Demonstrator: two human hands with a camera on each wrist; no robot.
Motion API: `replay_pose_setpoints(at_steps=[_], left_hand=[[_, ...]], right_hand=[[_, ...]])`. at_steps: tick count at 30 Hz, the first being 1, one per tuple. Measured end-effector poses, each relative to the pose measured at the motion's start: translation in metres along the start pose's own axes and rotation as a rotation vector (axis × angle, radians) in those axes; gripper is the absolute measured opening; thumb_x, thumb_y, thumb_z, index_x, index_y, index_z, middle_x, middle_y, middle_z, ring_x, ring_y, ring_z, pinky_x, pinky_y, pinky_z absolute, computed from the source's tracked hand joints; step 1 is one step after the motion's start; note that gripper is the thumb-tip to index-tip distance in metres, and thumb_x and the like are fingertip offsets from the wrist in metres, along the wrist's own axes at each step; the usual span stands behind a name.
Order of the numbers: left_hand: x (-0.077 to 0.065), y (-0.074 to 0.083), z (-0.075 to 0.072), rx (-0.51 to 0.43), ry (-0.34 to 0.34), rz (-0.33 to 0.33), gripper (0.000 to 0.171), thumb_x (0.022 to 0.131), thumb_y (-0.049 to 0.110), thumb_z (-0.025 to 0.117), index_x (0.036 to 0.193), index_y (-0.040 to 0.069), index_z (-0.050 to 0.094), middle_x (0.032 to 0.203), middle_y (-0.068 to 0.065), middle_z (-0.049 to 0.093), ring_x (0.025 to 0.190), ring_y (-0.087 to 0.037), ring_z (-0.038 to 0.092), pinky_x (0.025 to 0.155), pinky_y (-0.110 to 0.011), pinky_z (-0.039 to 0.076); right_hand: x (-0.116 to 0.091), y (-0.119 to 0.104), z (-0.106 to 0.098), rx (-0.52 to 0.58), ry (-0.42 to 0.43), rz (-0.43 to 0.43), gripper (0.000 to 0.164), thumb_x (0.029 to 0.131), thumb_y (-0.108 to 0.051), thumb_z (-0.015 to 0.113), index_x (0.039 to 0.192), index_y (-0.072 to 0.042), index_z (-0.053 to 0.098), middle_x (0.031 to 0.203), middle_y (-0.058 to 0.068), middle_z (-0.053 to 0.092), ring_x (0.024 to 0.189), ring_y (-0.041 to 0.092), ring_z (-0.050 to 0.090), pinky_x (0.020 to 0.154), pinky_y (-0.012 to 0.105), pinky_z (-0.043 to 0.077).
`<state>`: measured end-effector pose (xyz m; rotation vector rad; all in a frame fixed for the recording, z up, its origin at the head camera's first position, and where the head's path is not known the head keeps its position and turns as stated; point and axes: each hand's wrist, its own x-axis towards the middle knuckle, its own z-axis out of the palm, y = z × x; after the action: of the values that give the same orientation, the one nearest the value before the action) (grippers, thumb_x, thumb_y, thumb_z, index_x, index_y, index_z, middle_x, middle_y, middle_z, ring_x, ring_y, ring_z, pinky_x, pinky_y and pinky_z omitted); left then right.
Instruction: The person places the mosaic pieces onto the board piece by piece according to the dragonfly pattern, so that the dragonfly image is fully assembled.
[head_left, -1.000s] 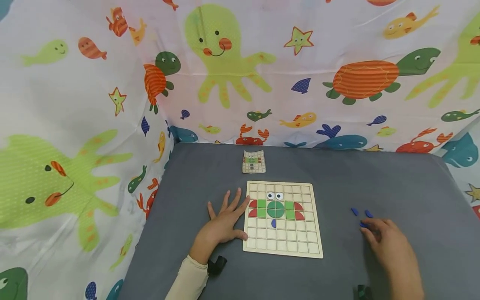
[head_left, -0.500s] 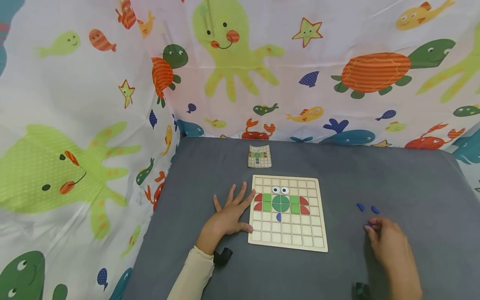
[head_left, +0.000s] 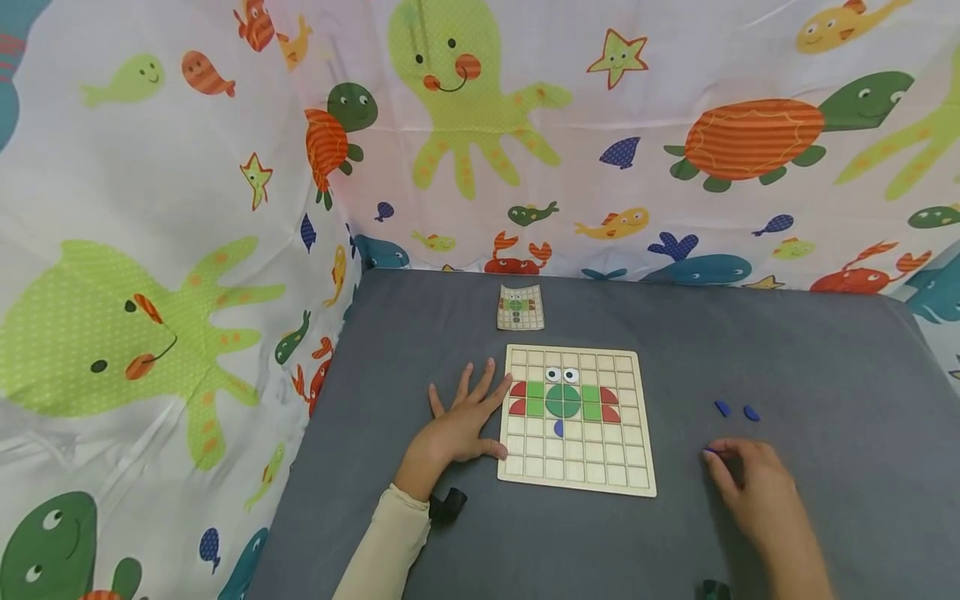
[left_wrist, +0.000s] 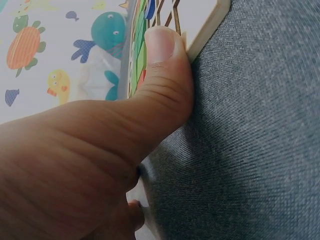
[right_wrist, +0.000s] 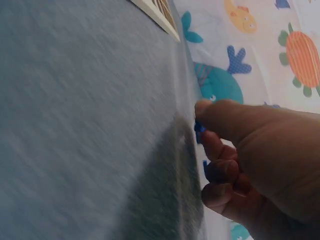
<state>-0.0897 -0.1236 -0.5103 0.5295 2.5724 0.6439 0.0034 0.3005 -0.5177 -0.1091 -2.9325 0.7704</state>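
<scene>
A square wooden grid board [head_left: 577,467] lies on the grey table. Red, light green and dark green tiles, two eye tiles and one blue half-round tile [head_left: 558,428] sit in its cells. My left hand [head_left: 453,429] rests at the board's left edge with fingers spread, and the thumb touches the rim in the left wrist view. To the right of the board, my right hand [head_left: 753,483] pinches a small blue tile [right_wrist: 199,127] between thumb and index finger. Two more blue tiles, one nearer the board [head_left: 722,408] and one farther right [head_left: 752,412], lie just beyond that hand.
Behind the board lies a small paper card [head_left: 520,308] printed with a similar grid pattern. A curtain [head_left: 480,142] with sea animals hangs at the back and left of the grey table [head_left: 435,317]. Dark straps show at both wrists.
The right hand has picked up one blue tile and moved left with it, a little towards the board. The left hand stays at the board's edge. The head view has shifted slightly.
</scene>
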Motion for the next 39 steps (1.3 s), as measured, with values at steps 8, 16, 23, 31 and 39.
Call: replay_pose_setpoints(at_steps=[8,16,23,31,39], left_hand=[[0.000,0.004,-0.006,0.058,0.005,-0.019,0.119,0.081,0.050,0.085,0.172,0.031,0.011,0.179,-0.001,-0.007,0.163,-0.036,-0.015,0.112,-0.086,-0.011],[-0.002,0.004,-0.007,0.069,-0.005,-0.026,0.120,0.080,0.052,0.085,0.172,0.033,0.010,0.178,0.000,-0.009,0.163,-0.036,-0.016,0.111,-0.086,-0.011],[-0.002,0.006,-0.005,0.069,-0.009,-0.017,0.120,0.080,0.052,0.085,0.172,0.031,0.011,0.179,-0.001,-0.008,0.163,-0.037,-0.015,0.111,-0.087,-0.010],[-0.004,0.006,-0.003,0.073,-0.012,-0.024,0.120,0.080,0.052,0.085,0.172,0.032,0.011,0.178,0.000,-0.008,0.163,-0.036,-0.015,0.111,-0.086,-0.011],[-0.004,0.006,-0.004,0.071,-0.009,-0.031,0.120,0.080,0.053,0.084,0.172,0.032,0.010,0.179,0.000,-0.008,0.163,-0.035,-0.015,0.112,-0.086,-0.010]], right_hand=[[0.005,-0.034,0.016,0.063,0.027,-0.092,0.015,0.096,-0.018,0.081,0.105,-0.007,0.073,0.095,0.008,0.068,0.071,0.014,0.055,0.057,0.030,0.045],[0.012,-0.085,0.040,0.195,-0.002,-0.093,0.012,0.096,-0.019,0.082,0.105,-0.014,0.075,0.090,-0.002,0.069,0.062,0.008,0.050,0.052,0.025,0.041],[0.020,-0.122,0.060,0.291,-0.034,-0.057,0.008,0.096,-0.019,0.082,0.103,-0.017,0.077,0.088,-0.005,0.072,0.058,0.007,0.052,0.047,0.025,0.040],[0.026,-0.139,0.075,0.287,-0.066,-0.017,0.009,0.093,-0.019,0.085,0.098,-0.016,0.079,0.081,-0.006,0.071,0.060,0.010,0.054,0.053,0.026,0.042],[0.027,-0.143,0.082,0.216,-0.069,-0.007,0.012,0.092,-0.024,0.086,0.098,-0.017,0.077,0.080,-0.006,0.071,0.064,0.010,0.059,0.056,0.031,0.046]])
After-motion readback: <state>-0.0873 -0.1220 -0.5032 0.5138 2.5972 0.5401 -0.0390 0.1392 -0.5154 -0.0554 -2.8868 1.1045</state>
